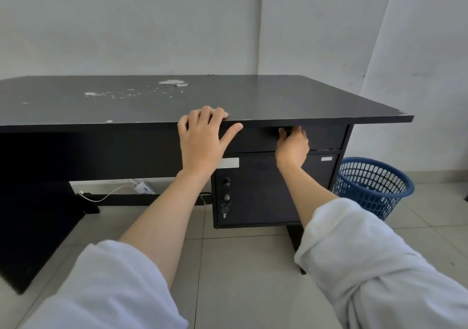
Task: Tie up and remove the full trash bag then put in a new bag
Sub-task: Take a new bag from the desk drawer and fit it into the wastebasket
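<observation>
A blue plastic mesh trash basket stands on the tiled floor to the right of a black desk. No bag shows in the basket. My left hand rests on the desk's front edge, fingers on top and thumb spread against the drawer front. My right hand reaches under the desk top and its fingers curl into the top of the drawer, which looks closed. No trash bag is in view.
Below the drawer is a cabinet door with a knob, a lock and hanging keys. A white cable and adapter lie on the floor under the desk. White walls stand behind. Tiled floor lies in front of the desk.
</observation>
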`<action>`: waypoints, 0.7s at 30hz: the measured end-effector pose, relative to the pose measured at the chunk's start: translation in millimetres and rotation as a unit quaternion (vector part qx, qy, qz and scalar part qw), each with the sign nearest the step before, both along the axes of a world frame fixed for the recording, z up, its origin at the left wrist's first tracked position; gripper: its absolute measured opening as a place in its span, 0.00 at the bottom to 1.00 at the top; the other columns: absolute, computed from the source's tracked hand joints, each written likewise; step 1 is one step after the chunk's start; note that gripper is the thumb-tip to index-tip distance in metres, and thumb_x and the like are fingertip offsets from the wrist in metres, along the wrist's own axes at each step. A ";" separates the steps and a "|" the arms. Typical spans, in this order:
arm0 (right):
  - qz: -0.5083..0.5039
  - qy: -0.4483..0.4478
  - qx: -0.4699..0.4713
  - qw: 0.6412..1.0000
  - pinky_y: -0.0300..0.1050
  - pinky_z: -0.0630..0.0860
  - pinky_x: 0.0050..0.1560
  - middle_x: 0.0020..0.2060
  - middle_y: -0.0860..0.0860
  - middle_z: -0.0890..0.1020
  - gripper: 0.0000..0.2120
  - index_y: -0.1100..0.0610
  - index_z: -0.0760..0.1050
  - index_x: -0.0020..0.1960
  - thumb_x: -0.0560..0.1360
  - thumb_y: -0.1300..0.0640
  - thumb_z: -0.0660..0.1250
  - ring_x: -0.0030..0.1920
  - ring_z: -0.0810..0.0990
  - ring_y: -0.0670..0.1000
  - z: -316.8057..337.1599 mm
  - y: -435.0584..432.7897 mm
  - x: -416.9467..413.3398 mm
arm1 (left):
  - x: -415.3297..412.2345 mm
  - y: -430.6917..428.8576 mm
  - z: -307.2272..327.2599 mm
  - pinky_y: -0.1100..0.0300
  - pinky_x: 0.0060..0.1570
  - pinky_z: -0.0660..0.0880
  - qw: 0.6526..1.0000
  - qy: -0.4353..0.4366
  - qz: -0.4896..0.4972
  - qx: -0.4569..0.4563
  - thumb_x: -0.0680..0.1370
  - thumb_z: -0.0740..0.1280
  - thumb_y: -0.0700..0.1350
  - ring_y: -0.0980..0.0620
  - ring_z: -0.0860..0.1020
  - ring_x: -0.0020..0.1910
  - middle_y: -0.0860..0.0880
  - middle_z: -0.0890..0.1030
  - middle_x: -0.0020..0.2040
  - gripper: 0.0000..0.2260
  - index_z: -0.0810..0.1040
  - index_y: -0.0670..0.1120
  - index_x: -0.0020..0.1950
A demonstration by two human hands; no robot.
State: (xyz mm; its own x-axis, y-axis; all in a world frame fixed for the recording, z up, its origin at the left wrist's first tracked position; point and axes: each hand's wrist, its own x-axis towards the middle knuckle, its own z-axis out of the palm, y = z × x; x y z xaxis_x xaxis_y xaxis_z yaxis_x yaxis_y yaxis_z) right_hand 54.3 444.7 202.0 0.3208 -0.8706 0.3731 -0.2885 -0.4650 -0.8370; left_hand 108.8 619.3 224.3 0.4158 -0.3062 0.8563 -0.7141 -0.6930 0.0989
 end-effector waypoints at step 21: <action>0.056 -0.156 0.119 0.979 0.42 0.72 0.42 0.41 0.53 0.81 0.08 0.59 0.71 0.49 0.77 0.55 0.66 0.44 0.82 0.52 -31.5 40.7 -93.7 | -24.3 9.1 13.7 0.49 0.74 0.51 0.991 0.127 -0.017 0.048 0.82 0.53 0.55 0.48 0.67 0.70 0.48 0.74 0.67 0.19 0.71 0.50 0.68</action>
State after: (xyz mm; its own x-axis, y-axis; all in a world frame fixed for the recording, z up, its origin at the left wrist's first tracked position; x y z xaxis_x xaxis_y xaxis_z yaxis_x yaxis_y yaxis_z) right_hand -39.4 485.3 170.5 0.3218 -0.9108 0.2585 0.0393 -0.2600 -0.9648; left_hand 84.5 628.5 238.0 0.6031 -0.3982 0.6912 -0.6970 -0.6845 0.2139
